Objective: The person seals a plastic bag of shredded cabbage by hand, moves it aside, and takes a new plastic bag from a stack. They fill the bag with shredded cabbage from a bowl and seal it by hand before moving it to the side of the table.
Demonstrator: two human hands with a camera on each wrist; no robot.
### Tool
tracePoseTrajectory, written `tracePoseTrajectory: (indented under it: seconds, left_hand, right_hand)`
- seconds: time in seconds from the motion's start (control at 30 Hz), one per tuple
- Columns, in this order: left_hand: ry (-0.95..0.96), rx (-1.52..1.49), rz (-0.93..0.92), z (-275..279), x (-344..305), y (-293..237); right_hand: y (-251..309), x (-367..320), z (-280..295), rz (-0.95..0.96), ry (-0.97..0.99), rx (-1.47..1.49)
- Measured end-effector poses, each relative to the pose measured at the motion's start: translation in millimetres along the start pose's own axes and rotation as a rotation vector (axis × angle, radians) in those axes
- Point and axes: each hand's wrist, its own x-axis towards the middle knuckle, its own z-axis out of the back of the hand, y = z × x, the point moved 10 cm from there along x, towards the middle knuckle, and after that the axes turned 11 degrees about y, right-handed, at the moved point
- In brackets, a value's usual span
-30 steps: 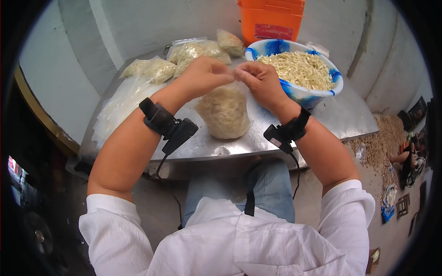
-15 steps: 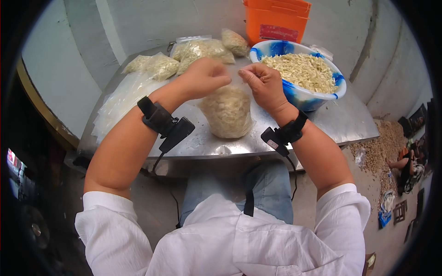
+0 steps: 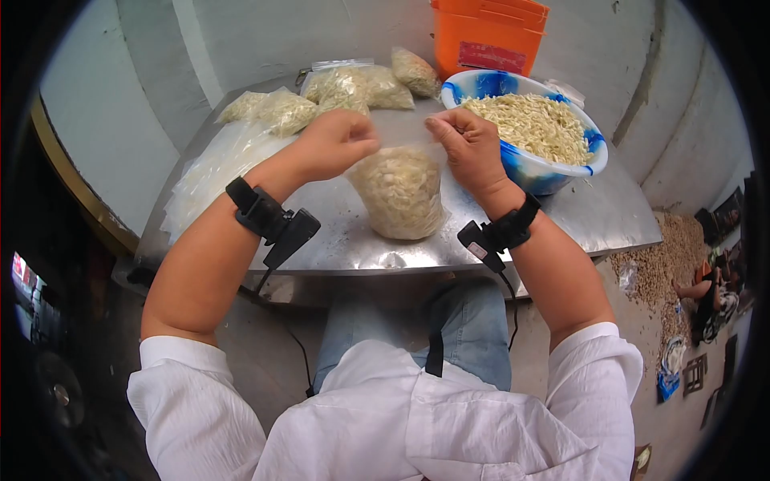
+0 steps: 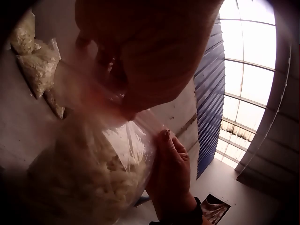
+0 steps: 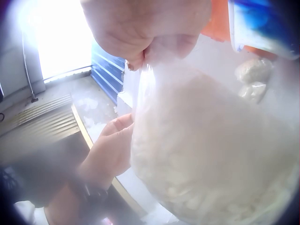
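Note:
A clear plastic bag (image 3: 401, 192) full of pale shreds stands upright on the metal table. The left hand (image 3: 341, 143) pinches the left side of its top edge, slightly blurred in the head view. At the other top corner the right hand (image 3: 472, 152) pinches the plastic between thumb and fingers. In the left wrist view the bag (image 4: 93, 173) hangs below the left hand (image 4: 145, 56), with the right hand (image 4: 171, 173) at its far corner. The right wrist view shows the bag (image 5: 211, 140) close up, below the right hand (image 5: 150, 23).
A blue and white basin (image 3: 529, 172) of pale shreds stands at the right, before an orange container (image 3: 487, 36). Several filled bags (image 3: 341, 86) lie along the back of the metal table (image 3: 561, 220); flat empty bags (image 3: 216, 180) lie at the left. A person (image 3: 710, 297) is at far right.
The left hand has moved left along the bag's top, away from the right hand, so the gap between them has widened. The right hand stays at its corner.

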Motion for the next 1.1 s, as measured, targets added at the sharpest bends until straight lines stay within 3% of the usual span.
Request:
tracePoseTrajectory:
  seconds: [1.1]
  left_hand:
    - [-0.019,-0.139,0.169,10.7,-48.4,58.3]
  right_hand:
    - [-13.7,-3.7,3.4,-0.007,-0.029,0.048]
